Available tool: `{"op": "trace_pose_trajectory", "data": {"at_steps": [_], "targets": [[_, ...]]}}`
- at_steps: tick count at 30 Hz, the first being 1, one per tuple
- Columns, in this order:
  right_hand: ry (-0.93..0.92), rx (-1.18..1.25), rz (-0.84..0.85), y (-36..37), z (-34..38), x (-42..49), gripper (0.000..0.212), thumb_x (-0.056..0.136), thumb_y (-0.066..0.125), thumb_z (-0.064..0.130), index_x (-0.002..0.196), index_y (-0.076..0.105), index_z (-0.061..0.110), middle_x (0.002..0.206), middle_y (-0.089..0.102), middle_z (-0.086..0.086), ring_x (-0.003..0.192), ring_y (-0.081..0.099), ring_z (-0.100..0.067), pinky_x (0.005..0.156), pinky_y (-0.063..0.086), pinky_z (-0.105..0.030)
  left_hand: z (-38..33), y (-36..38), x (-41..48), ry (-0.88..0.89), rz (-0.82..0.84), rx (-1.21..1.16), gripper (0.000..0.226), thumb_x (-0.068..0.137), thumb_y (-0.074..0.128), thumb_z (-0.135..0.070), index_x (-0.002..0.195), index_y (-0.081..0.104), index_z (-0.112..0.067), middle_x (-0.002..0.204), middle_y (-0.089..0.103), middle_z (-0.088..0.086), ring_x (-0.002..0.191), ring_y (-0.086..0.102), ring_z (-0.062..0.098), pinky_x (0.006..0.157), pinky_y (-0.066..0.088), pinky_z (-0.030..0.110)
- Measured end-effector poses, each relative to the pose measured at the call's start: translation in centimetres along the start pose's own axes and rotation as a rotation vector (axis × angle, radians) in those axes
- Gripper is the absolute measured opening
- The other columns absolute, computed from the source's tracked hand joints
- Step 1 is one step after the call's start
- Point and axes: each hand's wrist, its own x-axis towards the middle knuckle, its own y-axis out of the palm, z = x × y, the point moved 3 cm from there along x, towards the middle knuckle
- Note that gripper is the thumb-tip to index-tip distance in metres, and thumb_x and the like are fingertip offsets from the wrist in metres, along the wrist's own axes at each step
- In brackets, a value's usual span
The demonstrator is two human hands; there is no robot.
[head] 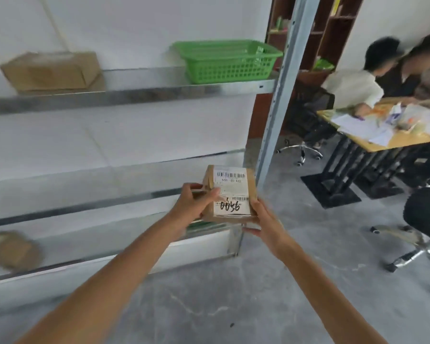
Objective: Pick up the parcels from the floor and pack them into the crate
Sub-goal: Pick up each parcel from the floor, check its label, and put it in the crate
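Note:
A small brown cardboard parcel with a white barcode label marked 0056 is held up in front of the metal shelving. My left hand grips its left edge, thumb over the label. My right hand holds its lower right corner from below and the side. A green plastic crate stands on the upper shelf, above and beyond the parcel. A strip of green shows on the low shelf just behind the parcel.
A brown carton sits at the left of the upper shelf. Another brown parcel lies on the low shelf at far left. At right, seated people work at a cluttered table, with an office chair near it.

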Motion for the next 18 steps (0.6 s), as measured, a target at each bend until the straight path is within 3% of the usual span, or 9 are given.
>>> {"op": "trace_pose_trajectory", "data": {"at_steps": [2, 3, 8, 12, 18], "targets": [[-0.084, 0.031, 0.041, 3.2, 2.8, -0.8, 0.042, 0.097, 0.04, 0.044, 0.135, 0.045, 0.025, 0.115, 0.067, -0.003, 0.111, 0.06, -0.02, 0.088, 0.054, -0.041, -2.2, -2.6, -3.1, 0.083, -0.069, -0.046, 0.045, 0.085, 0.061, -0.039, 0.117, 0.042, -0.015, 0.106, 0.065, 0.0, 0.089, 0.064, 0.01, 0.059, 0.053, 0.016], [-0.125, 0.035, 0.06, 4.9, 4.1, -1.4, 0.042, 0.097, 0.04, 0.044, 0.135, 0.045, 0.026, 0.114, 0.067, -0.004, 0.111, 0.06, -0.021, 0.089, 0.054, -0.042, -3.0, -3.9, -4.6, 0.12, -0.109, -0.06, 0.04, 0.087, 0.059, -0.039, 0.116, 0.044, -0.015, 0.106, 0.066, 0.001, 0.088, 0.064, 0.01, 0.059, 0.053, 0.017], [-0.226, 0.012, 0.201, 13.3, 7.1, -5.5, 0.046, 0.09, 0.047, 0.05, 0.133, 0.045, 0.035, 0.116, 0.067, -0.001, 0.112, 0.06, -0.021, 0.09, 0.054, -0.045, -3.5, -11.1, -11.9, 0.206, -0.313, -0.134, 0.028, 0.09, 0.056, -0.038, 0.111, 0.054, -0.018, 0.108, 0.068, -0.002, 0.09, 0.066, 0.012, 0.079, 0.051, 0.026], [-0.257, -0.014, 0.322, 19.2, 7.9, -8.9, 0.064, 0.072, 0.055, 0.059, 0.13, 0.047, 0.035, 0.114, 0.067, -0.001, 0.11, 0.061, -0.017, 0.09, 0.054, -0.044, -2.1, -16.8, -17.3, 0.213, -0.394, -0.19, 0.031, 0.089, 0.057, -0.037, 0.113, 0.055, -0.017, 0.105, 0.071, -0.002, 0.099, 0.067, 0.016, 0.093, 0.049, 0.037], [-0.256, -0.073, 0.43, 29.2, 6.5, -13.3, 0.065, 0.069, 0.056, 0.058, 0.129, 0.044, 0.036, 0.116, 0.066, -0.003, 0.109, 0.062, -0.018, 0.092, 0.053, -0.043, 1.6, -25.7, -24.6, 0.225, -0.47, -0.264, 0.03, 0.087, 0.06, -0.033, 0.111, 0.056, -0.016, 0.102, 0.071, -0.001, 0.098, 0.066, 0.018, 0.09, 0.049, 0.037]]}}
